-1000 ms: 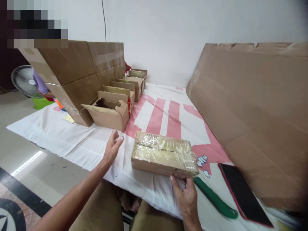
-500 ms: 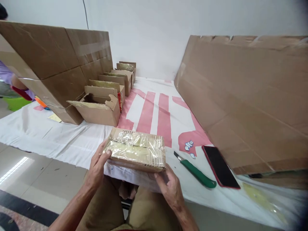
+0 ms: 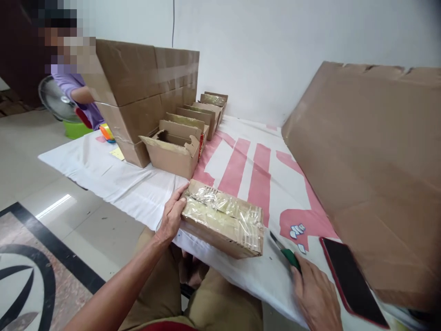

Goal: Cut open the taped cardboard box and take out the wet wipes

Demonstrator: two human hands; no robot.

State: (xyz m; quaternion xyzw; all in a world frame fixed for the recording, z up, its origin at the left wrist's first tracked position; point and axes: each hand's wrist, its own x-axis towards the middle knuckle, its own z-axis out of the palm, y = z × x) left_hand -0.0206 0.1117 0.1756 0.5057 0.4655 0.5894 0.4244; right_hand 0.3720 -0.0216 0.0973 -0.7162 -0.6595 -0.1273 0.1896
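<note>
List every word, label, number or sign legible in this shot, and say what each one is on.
None can be read.
Taped box under the left hand: dark print under the shiny tape, too blurred to read.
White and red table cover: only large red shapes show, no whole letter.
Phone: screen dark.
Large cartons: no print visible.
</note>
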